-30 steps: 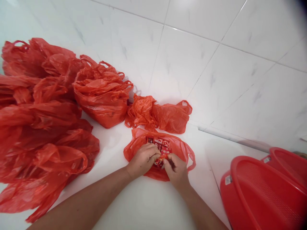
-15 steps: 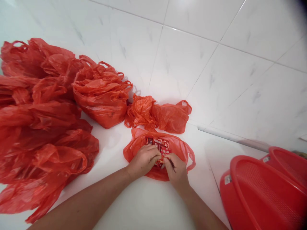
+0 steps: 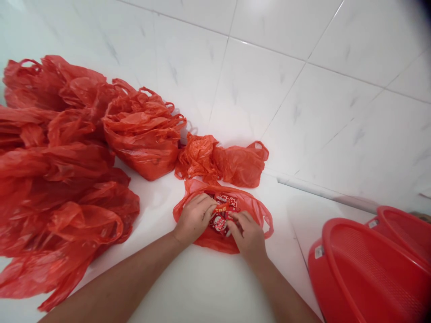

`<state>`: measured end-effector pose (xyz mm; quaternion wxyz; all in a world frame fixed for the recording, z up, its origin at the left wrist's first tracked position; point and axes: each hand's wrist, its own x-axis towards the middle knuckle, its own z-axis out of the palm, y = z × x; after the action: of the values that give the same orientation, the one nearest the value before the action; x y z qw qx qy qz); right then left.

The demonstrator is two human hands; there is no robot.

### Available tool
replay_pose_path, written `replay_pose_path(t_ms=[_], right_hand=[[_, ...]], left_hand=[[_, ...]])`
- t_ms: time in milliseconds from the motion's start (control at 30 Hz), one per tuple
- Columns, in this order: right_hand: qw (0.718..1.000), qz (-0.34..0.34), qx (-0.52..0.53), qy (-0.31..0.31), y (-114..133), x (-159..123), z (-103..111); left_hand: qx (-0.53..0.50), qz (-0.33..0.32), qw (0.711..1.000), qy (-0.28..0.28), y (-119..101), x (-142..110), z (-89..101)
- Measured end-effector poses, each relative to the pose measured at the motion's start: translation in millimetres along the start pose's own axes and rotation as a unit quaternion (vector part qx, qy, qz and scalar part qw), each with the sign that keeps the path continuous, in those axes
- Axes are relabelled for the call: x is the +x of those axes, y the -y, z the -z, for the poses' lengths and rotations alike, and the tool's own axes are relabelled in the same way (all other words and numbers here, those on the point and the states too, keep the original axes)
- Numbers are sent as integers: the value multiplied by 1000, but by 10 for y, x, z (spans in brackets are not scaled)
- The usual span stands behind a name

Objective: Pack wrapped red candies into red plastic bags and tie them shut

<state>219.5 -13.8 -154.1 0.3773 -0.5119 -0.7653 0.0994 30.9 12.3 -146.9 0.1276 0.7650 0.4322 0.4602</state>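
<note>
An open red plastic bag (image 3: 202, 241) lies in front of me with several printed red packets (image 3: 220, 223) inside it. My left hand (image 3: 196, 219) reaches into the bag from the left, its thumb and fingers pinching a small orange-red packet (image 3: 220, 208) with yellow lettering. On the right side, my right hand (image 3: 248, 235) is over the bag's contents, thumb and fingers drawn together close to the packets. What is between its fingertips is too small to make out.
A large heap of red plastic bags (image 3: 60, 170) covers the left, with a full bag (image 3: 143, 139) beside it. Crumpled and flatter red bags (image 3: 240, 163) lie against the tiled wall (image 3: 262, 85). Red plastic baskets (image 3: 367, 269) stand at the lower right.
My hands have moved apart slightly, the left one up and to the left. The small orange-red packet now shows stretched out from my left fingertips, and more of the packets beneath is visible.
</note>
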Motion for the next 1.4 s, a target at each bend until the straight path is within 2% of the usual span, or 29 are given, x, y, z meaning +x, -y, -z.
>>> replay_pose_path(t_ms=[133, 267, 467, 667, 800, 1000, 1133, 1267, 1400], right_hand=[[997, 40, -64, 20, 9, 3, -49], [995, 38, -86, 31, 9, -6, -75], [999, 23, -26, 36, 18, -38, -64], [999, -3, 37, -14, 31, -45, -43], [998, -12, 53, -22, 28, -45, -39], [996, -35, 83, -15, -5, -60, -51], [995, -27, 91, -6, 0, -54, -48], [997, -1, 75, -5, 24, -42, -41], [997, -14, 75, -6, 23, -39, -42]], left_hand=[[64, -26, 998, -15, 81, 4, 1], [141, -30, 989, 9, 74, 19, 17], [178, 1, 984, 25, 29, 13, 25], [186, 26, 982, 25, 32, -1, 5], [197, 35, 979, 20, 9, 7, 0], [129, -17, 991, 18, -21, 13, 18], [59, -53, 995, 64, -25, -4, 1], [32, -52, 992, 112, -11, -26, -34], [-6, -28, 993, 117, 4, -34, -55]])
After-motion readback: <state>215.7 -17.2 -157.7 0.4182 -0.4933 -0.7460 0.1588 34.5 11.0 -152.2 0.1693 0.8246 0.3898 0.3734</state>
